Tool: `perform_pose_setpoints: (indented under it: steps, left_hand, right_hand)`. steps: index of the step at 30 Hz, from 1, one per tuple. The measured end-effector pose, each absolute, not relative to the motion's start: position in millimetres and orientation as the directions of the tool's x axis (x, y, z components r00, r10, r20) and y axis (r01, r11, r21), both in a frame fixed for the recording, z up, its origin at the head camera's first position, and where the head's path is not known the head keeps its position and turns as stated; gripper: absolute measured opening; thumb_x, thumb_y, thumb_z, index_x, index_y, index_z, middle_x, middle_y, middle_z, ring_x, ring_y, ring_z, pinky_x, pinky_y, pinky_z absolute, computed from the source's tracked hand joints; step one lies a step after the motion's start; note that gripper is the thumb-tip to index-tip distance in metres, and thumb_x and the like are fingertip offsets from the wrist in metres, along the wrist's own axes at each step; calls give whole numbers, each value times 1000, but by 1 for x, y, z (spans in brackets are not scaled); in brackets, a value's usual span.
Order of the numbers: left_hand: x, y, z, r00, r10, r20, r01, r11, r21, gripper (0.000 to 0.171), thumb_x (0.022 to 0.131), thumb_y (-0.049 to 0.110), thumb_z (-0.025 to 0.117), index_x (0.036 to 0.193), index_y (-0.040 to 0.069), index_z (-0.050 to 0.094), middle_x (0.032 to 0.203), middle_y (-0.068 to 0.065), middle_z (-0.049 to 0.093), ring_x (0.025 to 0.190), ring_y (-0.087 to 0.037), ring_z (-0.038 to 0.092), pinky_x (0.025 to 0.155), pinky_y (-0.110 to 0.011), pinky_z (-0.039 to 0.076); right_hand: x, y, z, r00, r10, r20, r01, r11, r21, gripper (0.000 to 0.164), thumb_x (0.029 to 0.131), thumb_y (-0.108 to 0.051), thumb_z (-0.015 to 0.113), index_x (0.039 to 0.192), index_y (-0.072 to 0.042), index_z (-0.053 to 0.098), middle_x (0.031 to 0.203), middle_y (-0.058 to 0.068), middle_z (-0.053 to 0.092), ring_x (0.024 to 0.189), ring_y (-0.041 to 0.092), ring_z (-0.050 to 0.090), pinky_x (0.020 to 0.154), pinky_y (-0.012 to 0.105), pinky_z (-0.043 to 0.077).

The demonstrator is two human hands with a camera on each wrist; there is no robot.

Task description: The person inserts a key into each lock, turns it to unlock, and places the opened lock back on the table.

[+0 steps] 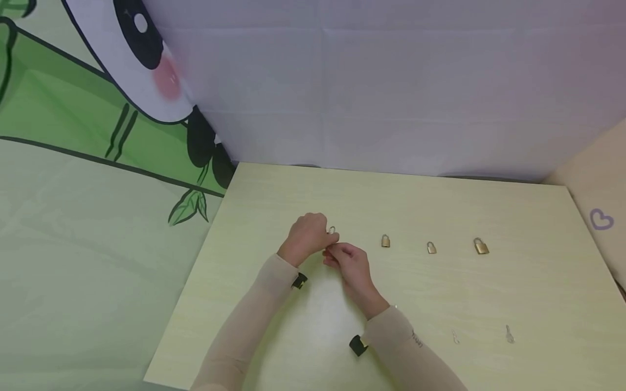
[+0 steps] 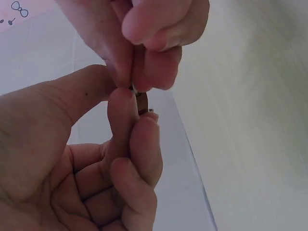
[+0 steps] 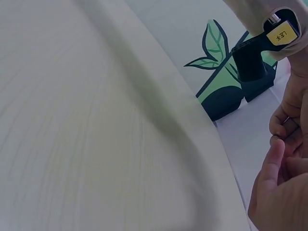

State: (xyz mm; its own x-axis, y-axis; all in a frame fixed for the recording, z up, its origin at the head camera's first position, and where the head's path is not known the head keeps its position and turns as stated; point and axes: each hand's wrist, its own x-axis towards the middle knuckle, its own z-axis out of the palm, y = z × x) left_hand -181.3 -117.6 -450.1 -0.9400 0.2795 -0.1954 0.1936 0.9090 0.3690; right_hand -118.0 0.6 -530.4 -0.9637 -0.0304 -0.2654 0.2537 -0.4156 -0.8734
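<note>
My left hand (image 1: 309, 234) grips a small brass padlock (image 2: 143, 102) between thumb and fingers, raised over the left part of the table. Its shackle (image 1: 332, 229) sticks out past the fingers in the head view, while most of the body is covered. From the near side, my right hand (image 1: 348, 262) meets it, thumb and index finger pinching a small key, nearly all hidden, against the padlock's end. A silvery glint (image 2: 135, 90) shows there between the fingertips. In the right wrist view, both hands (image 3: 284, 192) are at the right edge, fingertips together.
To the right stand three brass padlocks in a row: one near the hands (image 1: 386, 241), a smaller one (image 1: 431, 248) and a larger one (image 1: 481, 246). Nearer the front lie two small keys, one thin (image 1: 456, 336), one larger (image 1: 510, 334). A cloth wall (image 1: 391, 108) borders the table's back.
</note>
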Motion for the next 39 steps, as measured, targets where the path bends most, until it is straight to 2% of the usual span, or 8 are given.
perform_pose_setpoints:
  steps: [4,8,11,17,22,31,34,39]
  left_hand:
    - [-179,-116,-447,-939,299,-171,236,919,315,42,86,25,66,55,15,39,53,5,28,48,-11,30,44,-26,26]
    - [-180,-115,-440,-923,334,-191,292,931,219,41,88,25,66,58,15,41,54,5,29,50,-10,29,45,-27,27]
    - [-182,-116,-435,-893,396,-214,376,917,131,40,92,29,68,61,15,46,55,5,32,50,-10,31,45,-26,29]
    - [-185,-121,-429,-740,627,-246,650,760,-19,34,93,35,70,67,17,55,56,7,46,51,-8,39,49,-25,38]
    - [-184,-122,-421,-612,746,-262,788,604,-120,30,91,38,73,73,17,62,60,7,53,54,-9,49,60,-28,46]
    - [-179,-119,-415,-481,865,-143,867,445,-224,26,89,41,75,76,20,69,64,9,59,59,-9,54,61,-27,39]
    - [-178,-118,-415,-466,875,-133,873,431,-226,25,90,40,74,76,20,69,64,9,59,59,-9,54,61,-27,39]
    - [-177,-117,-417,-465,873,-146,876,431,-217,23,90,38,74,77,20,69,65,10,59,58,-9,53,61,-27,38]
  right_hand:
    - [-116,2,-530,-962,-47,-267,264,-384,-885,17,96,-4,66,98,13,69,91,16,70,84,28,69,77,33,57]
    - [-114,12,-529,-963,-71,-261,271,-269,-924,22,96,-7,67,104,13,68,95,18,71,79,23,71,78,33,57]
    - [-114,25,-528,-968,-70,-240,249,-176,-952,24,95,-9,68,108,11,68,100,22,70,82,29,72,77,33,57]
    - [-117,55,-521,-983,-62,-170,175,-80,-981,25,97,-9,66,113,11,65,108,28,67,95,43,67,78,33,56]
    - [-115,71,-510,-991,-58,-117,117,-7,-993,21,97,-4,64,113,10,65,110,25,67,94,36,68,80,34,56]
    - [-112,73,-495,-995,-95,-35,28,76,-997,16,98,2,59,110,9,66,106,29,66,83,18,67,81,50,54]
    - [-116,73,-504,-994,-110,3,-14,104,-995,16,98,1,60,110,8,68,104,26,68,85,28,66,78,51,55]
    - [-120,73,-512,-988,-142,59,-79,140,-987,16,97,-5,64,109,2,71,100,15,71,88,42,64,73,42,57]
